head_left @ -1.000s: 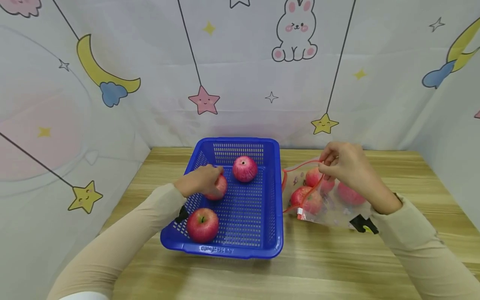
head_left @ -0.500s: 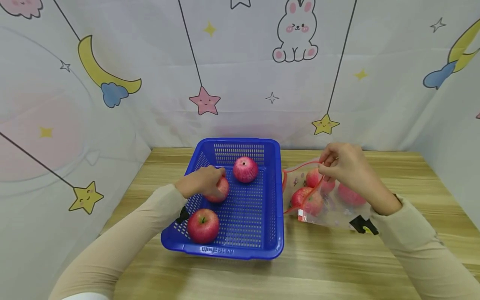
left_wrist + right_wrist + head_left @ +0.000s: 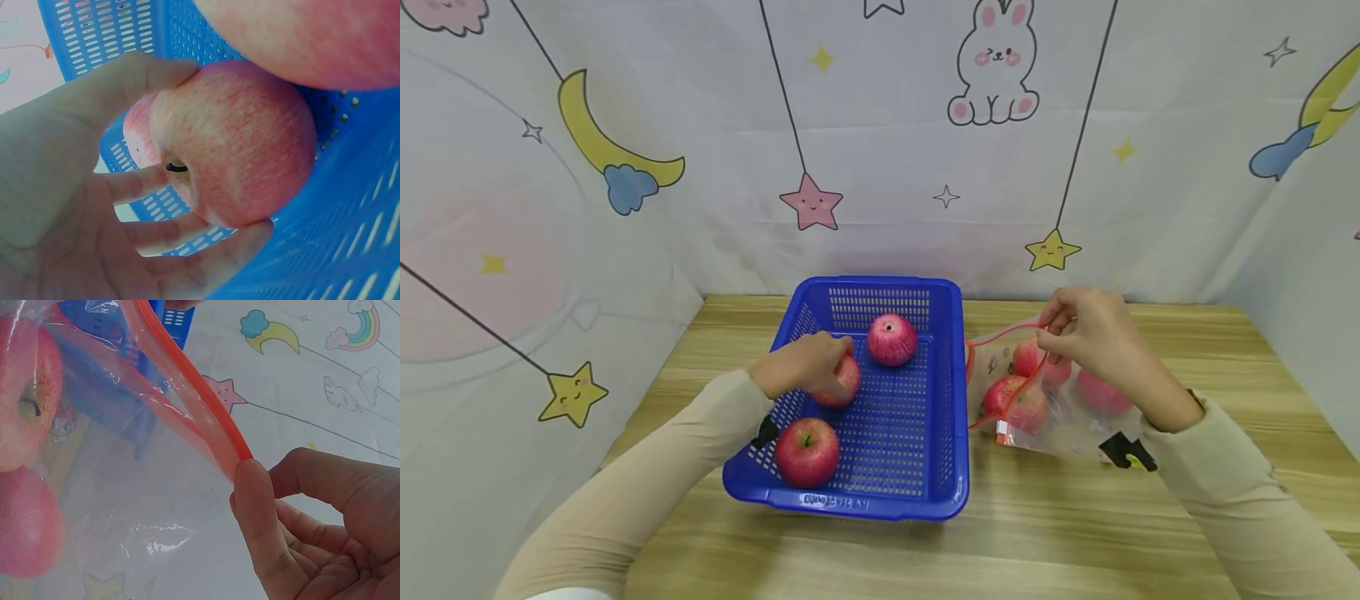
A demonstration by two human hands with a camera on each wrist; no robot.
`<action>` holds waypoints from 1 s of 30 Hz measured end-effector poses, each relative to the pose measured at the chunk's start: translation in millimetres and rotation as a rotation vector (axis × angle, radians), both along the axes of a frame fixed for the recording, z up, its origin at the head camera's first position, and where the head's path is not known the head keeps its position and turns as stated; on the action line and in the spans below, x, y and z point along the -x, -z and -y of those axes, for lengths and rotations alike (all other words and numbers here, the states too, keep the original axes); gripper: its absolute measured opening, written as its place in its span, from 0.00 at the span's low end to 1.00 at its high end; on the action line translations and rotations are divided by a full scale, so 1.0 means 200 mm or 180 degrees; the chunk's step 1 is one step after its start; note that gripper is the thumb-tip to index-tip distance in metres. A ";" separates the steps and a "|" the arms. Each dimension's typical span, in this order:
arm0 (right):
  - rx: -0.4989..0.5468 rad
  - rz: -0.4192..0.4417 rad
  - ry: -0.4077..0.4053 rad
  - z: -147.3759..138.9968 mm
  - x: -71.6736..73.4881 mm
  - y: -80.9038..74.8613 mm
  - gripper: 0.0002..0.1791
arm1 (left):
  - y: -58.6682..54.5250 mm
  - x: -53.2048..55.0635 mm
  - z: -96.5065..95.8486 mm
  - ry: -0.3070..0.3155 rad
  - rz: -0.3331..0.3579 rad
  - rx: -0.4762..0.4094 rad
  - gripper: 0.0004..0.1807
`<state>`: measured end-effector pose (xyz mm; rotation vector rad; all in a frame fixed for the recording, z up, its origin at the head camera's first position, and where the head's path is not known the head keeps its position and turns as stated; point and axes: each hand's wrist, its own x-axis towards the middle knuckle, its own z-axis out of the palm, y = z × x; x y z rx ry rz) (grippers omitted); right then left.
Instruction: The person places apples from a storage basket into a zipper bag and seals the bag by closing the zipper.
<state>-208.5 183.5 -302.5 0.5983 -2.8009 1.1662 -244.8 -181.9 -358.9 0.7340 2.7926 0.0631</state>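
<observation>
Inside the blue basket (image 3: 887,450), my left hand (image 3: 805,364) grips a red apple (image 3: 844,385). The left wrist view shows thumb and fingers round that apple (image 3: 244,144), its stem turned toward the palm. One apple (image 3: 807,452) sits in the near left corner of the basket, another (image 3: 892,339) toward the back. To the basket's right lies a clear zip bag (image 3: 1060,425) with a red-orange zip edge, several apples (image 3: 1015,403) inside. My right hand (image 3: 1090,333) pinches the bag's rim, and the right wrist view shows thumb and finger on the zip strip (image 3: 215,406).
Basket and bag stand on a wood-grain table (image 3: 1037,533). A white zip slider (image 3: 1002,430) hangs at the bag's near corner. Behind the table, a white cloth backdrop (image 3: 880,150) printed with stars, moons and a rabbit rises and continues along the sides.
My left hand has shifted slightly to the right and toward me with the apple, still low in the basket. The right hand keeps its pinch on the bag with no clear movement.
</observation>
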 end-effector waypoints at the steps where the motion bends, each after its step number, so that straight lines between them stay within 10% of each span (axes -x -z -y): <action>1: -0.0005 -0.0002 0.0001 0.00 0.00 0.00 0.05 | 0.00 0.00 0.00 -0.0003 -0.0006 0.0011 0.29; 30: 0.0048 0.0030 -0.0007 0.00 0.00 0.00 0.05 | -0.06 -0.05 -0.02 0.0004 0.0011 0.0113 0.27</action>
